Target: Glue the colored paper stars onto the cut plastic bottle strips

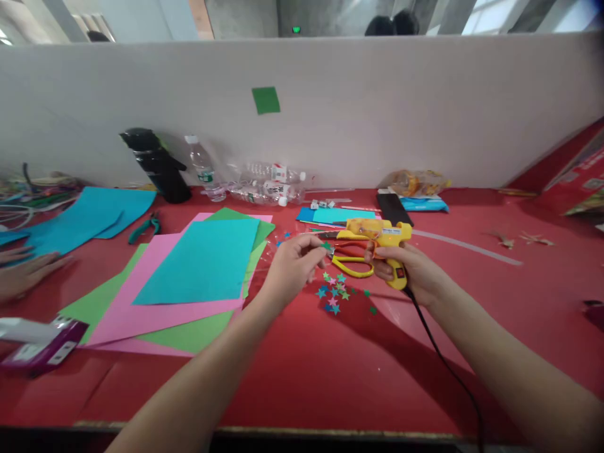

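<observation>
My right hand (410, 267) is wrapped round the handle of a yellow hot glue gun (375, 229), with fingers at its orange trigger. The gun points left, and a black cord (443, 358) runs down from its grip. A small green star (326, 246) is pinched between the thumb and fingers of my left hand (298, 261), close to the gun's nozzle side. Below my hands lies a loose cluster of small pink, blue and green stars (334, 292). Scissors with yellow and red handles (352, 267) lie behind the gun, partly covered.
Coloured sheets (198, 264) are stacked on the left of the red table (292, 384). Another person's hand (28, 274) rests beyond them. Green pliers (144, 228), a black flask (158, 167), plastic bottles (268, 182) and a dark phone (394, 209) stand or lie towards the white partition.
</observation>
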The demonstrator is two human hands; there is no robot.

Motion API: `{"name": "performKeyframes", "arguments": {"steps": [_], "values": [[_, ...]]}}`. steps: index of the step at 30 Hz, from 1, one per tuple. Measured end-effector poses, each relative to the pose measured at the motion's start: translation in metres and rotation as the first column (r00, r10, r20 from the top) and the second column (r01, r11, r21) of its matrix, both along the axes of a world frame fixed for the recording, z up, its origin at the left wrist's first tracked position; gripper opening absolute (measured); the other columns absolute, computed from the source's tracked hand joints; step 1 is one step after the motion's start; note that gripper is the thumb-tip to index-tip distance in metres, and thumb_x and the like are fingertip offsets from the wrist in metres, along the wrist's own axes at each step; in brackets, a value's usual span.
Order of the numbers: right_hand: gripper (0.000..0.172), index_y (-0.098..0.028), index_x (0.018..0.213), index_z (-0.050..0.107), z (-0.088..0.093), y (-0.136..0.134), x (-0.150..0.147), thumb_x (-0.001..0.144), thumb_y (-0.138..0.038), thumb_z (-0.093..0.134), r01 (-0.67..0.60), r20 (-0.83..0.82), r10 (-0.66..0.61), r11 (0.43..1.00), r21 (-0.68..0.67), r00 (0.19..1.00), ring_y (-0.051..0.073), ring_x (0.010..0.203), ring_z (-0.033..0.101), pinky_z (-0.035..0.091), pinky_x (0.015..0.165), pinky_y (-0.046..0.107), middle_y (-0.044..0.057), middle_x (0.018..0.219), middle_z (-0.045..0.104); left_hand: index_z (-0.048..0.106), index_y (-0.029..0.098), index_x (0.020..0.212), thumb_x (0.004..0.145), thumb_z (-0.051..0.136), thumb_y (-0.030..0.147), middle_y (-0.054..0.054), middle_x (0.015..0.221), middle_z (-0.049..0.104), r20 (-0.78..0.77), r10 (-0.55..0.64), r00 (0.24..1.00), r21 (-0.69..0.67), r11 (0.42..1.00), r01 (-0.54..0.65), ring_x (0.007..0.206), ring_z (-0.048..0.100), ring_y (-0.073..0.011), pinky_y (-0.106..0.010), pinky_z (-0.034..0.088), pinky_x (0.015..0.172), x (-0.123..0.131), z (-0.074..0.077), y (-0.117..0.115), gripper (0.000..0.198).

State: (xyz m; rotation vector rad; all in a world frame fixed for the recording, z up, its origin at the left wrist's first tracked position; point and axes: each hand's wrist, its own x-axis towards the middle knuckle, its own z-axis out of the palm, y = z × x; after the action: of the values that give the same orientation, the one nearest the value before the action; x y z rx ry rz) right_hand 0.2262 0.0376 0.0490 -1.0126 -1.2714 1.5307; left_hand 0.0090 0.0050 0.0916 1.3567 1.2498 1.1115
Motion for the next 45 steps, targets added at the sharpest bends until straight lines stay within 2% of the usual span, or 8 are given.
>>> {"name": "performKeyframes", "arguments": {"steps": [3, 5, 9, 14, 22, 29, 35, 45], "values": [[0.019, -0.018, 0.084, 0.067, -0.003, -0.004, 0.001, 0.076, -0.035, 0.067, -0.011, -0.026, 0.011, 1.0, -0.01, 1.0, 0.007, 0.047, 0.04, 0.037, 0.045, 0.022, 0.001, 0.073, 0.064, 0.053, 0.019, 0.06, 0.078, 0.053, 0.019, 0.007, 0.048, 0.05, 0.0, 0.059, 0.998, 0.023, 0.998, -0.059, 0.037, 0.035, -0.0033, -0.018, 0.028, 0.039, -0.003, -0.001, 0.001, 0.018], [0.022, -0.019, 0.086, 0.068, -0.006, -0.015, 0.001, 0.079, -0.04, 0.066, -0.019, -0.02, 0.019, 1.0, -0.013, 1.0, 0.008, 0.048, 0.044, 0.042, 0.048, 0.024, 0.003, 0.078, 0.067, 0.056, 0.018, 0.063, 0.075, 0.056, 0.021, 0.005, 0.055, 0.058, -0.037, 0.111, 0.993, 0.031, 0.993, -0.11, 0.038, 0.039, -0.004, -0.018, 0.029, 0.038, -0.005, -0.005, -0.002, 0.012], [0.035, -0.021, 0.096, 0.072, -0.012, -0.041, -0.002, 0.082, -0.051, 0.065, -0.056, 0.108, 0.054, 0.998, 0.02, 0.993, 0.014, 0.062, 0.058, 0.047, 0.051, 0.024, 0.006, 0.09, 0.072, 0.06, 0.017, 0.068, 0.074, 0.059, 0.028, 0.002, 0.056, 0.063, -0.102, 0.149, 0.984, -0.013, 0.988, -0.151, 0.036, 0.041, -0.0048, -0.018, 0.032, 0.037, -0.01, -0.018, -0.006, 0.012], [0.033, -0.024, 0.099, 0.073, -0.008, -0.051, -0.008, 0.085, -0.052, 0.062, -0.112, 0.191, 0.095, 0.99, 0.08, 0.977, 0.018, 0.082, 0.067, 0.056, 0.069, 0.026, 0.004, 0.091, 0.073, 0.061, 0.017, 0.067, 0.075, 0.058, 0.03, 0.002, 0.056, 0.063, -0.161, 0.173, 0.972, -0.005, 0.984, -0.176, 0.037, 0.041, -0.005, -0.018, 0.033, 0.038, -0.012, -0.023, -0.008, 0.015], [0.029, -0.022, 0.075, 0.065, -0.002, -0.051, -0.013, 0.085, -0.049, 0.058, -0.09, 0.288, 0.043, 0.985, 0.149, 0.957, 0.016, 0.066, 0.06, 0.052, 0.061, 0.025, 0.001, 0.069, 0.062, 0.061, 0.018, 0.064, 0.078, 0.055, 0.025, 0.004, 0.056, 0.062, -0.205, 0.185, 0.961, 0.063, 0.982, -0.176, 0.038, 0.041, -0.0045, -0.019, 0.032, 0.039, -0.01, -0.023, -0.011, 0.016], [0.03, -0.023, 0.077, 0.063, -0.014, -0.051, -0.006, 0.087, -0.05, 0.056, -0.091, 0.338, 0.049, 0.99, 0.111, 0.94, 0.013, 0.06, 0.052, 0.046, 0.05, 0.022, 0.0, 0.067, 0.058, 0.062, 0.018, 0.069, 0.08, 0.056, 0.024, 0.004, 0.056, 0.062, -0.198, 0.161, 0.967, 0.056, 0.987, -0.153, 0.039, 0.043, -0.0047, -0.018, 0.034, 0.039, -0.009, -0.025, -0.012, 0.013], [0.031, -0.023, 0.068, 0.059, -0.009, -0.048, -0.006, 0.087, -0.048, 0.057, -0.109, 0.308, 0.066, 0.986, 0.123, 0.949, 0.012, 0.057, 0.051, 0.048, 0.056, 0.022, -0.001, 0.065, 0.054, 0.062, 0.019, 0.067, 0.079, 0.057, 0.021, 0.005, 0.054, 0.062, -0.16, 0.18, 0.971, 0.091, 0.982, -0.167, 0.037, 0.042, -0.0041, -0.017, 0.033, 0.038, -0.009, -0.027, -0.012, 0.013], [0.027, -0.024, 0.074, 0.063, -0.009, -0.051, -0.009, 0.087, -0.048, 0.06, -0.096, 0.246, 0.062, 0.987, 0.127, 0.967, 0.012, 0.057, 0.054, 0.051, 0.057, 0.022, -0.002, 0.064, 0.054, 0.062, 0.019, 0.069, 0.081, 0.057, 0.021, 0.006, 0.054, 0.059, -0.22, 0.188, 0.957, 0.132, 0.978, -0.162, 0.039, 0.042, -0.0041, -0.017, 0.033, 0.038, -0.009, -0.029, -0.012, 0.014]]}}
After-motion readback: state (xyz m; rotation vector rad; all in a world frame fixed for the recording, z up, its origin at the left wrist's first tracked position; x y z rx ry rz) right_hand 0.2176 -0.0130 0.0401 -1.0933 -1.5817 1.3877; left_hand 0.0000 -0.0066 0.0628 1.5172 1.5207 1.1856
